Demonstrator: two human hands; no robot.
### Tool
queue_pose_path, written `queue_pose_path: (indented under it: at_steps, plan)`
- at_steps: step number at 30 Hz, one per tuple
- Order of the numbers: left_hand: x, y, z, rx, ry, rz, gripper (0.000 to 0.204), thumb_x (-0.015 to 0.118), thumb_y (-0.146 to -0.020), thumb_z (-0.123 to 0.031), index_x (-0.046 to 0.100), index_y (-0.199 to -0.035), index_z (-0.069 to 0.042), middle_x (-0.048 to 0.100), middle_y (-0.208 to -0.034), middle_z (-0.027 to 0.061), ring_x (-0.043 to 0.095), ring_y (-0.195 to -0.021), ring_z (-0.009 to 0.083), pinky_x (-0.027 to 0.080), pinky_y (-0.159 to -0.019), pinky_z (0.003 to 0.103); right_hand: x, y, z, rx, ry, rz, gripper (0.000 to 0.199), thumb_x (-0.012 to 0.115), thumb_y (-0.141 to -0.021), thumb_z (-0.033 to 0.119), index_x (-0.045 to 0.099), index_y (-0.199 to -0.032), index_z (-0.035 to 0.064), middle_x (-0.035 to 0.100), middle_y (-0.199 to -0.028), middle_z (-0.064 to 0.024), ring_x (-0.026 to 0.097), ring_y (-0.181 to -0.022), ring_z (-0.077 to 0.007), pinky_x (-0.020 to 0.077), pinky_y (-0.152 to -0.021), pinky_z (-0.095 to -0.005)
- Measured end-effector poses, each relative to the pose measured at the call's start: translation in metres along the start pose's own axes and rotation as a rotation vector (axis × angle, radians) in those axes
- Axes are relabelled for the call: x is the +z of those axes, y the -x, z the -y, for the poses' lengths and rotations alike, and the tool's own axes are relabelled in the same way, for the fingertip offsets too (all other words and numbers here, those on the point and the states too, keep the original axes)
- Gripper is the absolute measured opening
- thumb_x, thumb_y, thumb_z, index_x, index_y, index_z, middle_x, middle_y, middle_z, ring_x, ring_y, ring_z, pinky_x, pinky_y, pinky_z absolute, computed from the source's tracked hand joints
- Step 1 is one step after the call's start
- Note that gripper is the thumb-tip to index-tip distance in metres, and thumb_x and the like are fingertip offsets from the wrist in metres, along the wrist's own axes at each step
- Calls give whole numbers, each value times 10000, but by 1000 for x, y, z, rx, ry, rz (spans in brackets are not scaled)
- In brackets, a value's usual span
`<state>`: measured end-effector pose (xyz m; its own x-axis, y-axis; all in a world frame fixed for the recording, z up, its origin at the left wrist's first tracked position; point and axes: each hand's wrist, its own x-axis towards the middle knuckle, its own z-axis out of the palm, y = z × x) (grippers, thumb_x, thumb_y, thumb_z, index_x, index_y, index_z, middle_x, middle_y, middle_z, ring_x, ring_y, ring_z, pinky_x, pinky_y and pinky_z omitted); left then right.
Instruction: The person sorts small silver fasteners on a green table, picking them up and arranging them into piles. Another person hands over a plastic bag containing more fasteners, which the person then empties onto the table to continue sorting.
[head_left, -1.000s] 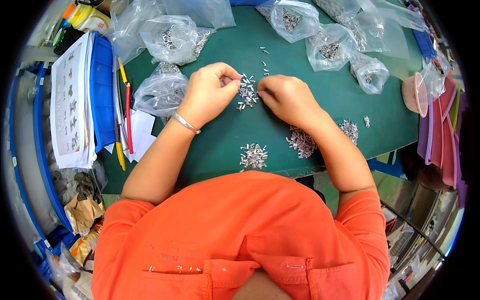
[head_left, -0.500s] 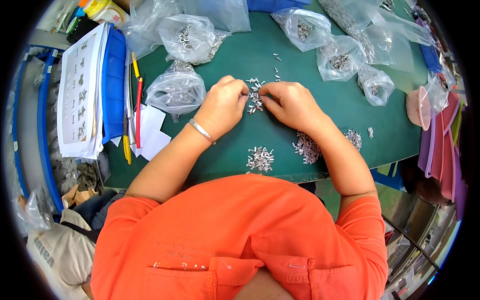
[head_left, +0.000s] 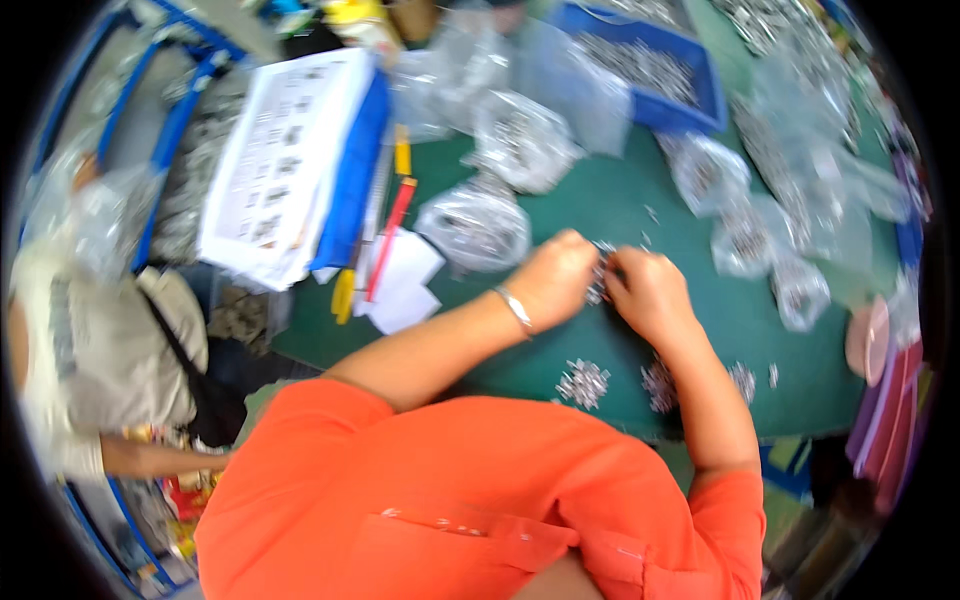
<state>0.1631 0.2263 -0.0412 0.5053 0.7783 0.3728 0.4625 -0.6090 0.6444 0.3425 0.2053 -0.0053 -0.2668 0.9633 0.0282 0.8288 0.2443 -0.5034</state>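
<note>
Over the green table (head_left: pixel 540 365), both my hands meet at a small pile of silvery metal pieces (head_left: pixel 597 288). My left hand (head_left: pixel 558 283), with a bracelet at its wrist, is curled at the pile's left side. Opposite it, my right hand (head_left: pixel 650 292) has its thumb and fingers closed together at the right side. Blur and the fingers hide what either hand pinches. Nearer to me lie a loose heap of similar small pieces (head_left: pixel 582 384), a darker heap (head_left: pixel 659 386) beside my right forearm, and a smaller heap (head_left: pixel 742 382) beyond that forearm.
Clear bags of metal parts (head_left: pixel 475 225) stand at the left, others (head_left: pixel 750 235) at the right. A blue bin of parts (head_left: pixel 715 100) is at the back. Papers (head_left: pixel 275 160), a red pen (head_left: pixel 391 240) and a pink bowl (head_left: pixel 867 342) lie around. Another person (head_left: pixel 110 350) is at left.
The whole view has swung leftward, so the table appears shifted right and lower, and more of the other person and the blue bin shows. My hands remain at the same pile.
</note>
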Motion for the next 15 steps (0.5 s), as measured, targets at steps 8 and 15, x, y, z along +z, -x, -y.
queue_pose_path:
  at_steps: [8,15]
  plan:
    - [13,3,1,-142,59,64,38,604,-792,-6,599,-818,21,596,-884,221,608,-857,412,517,-764,468,2,0,6,46,53,27,114,660,-837,149,635,-891,51,684,-810,-202,667,-758,-411,520,-670,-509]
    - [-11,-10,-15,-408,303,177,124,670,-744,-68,610,-809,20,662,-784,188,663,-731,346,538,-664,403,-1,2,3,-19,-7,-19,123,684,-828,132,628,-870,30,675,-814,-209,647,-757,-433,503,-663,-519]
